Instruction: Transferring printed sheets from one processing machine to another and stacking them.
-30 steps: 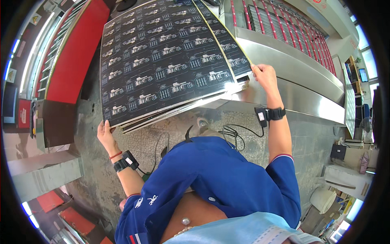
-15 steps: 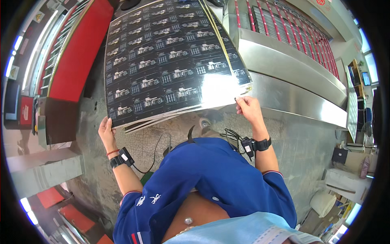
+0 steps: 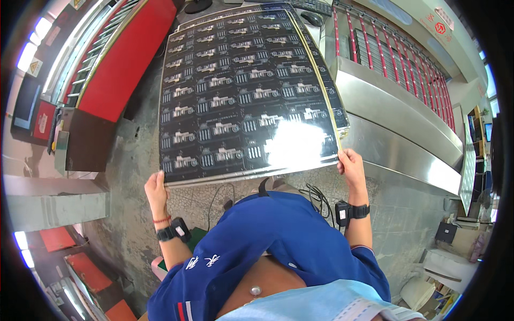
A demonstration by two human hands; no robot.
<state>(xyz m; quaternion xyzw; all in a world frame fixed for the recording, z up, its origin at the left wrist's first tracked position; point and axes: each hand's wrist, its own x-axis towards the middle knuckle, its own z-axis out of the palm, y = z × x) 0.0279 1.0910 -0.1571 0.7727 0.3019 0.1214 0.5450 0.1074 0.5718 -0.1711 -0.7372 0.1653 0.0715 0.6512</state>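
Note:
A large glossy black panel [image 3: 235, 101], printed with rows of pale repeated line patterns, lies in front of me on a stack of similar panels [image 3: 339, 115]. My left hand [image 3: 156, 193] is closed on its near left corner, thumb on top. At the near right corner my right hand [image 3: 350, 167] pinches the panel's edge. The stack's far and right edges show from under the top panel, which sits slightly askew on them. Bright glare washes out the print near the right corner.
A steel machine [image 3: 396, 139] with red-striped bars [image 3: 393, 59] stands at the right. On the left is a red and brown machine [image 3: 115, 75] with rollers. A mouse [image 3: 311, 19] and keyboard [image 3: 313, 6] lie beyond the stack. Black cables [image 3: 319, 200] hang beside my right wrist.
The top panel has come toward me and turned slightly, parting from the stack's right edge. My right hand has closed on its right corner; the left has kept hold. The whole view has shifted.

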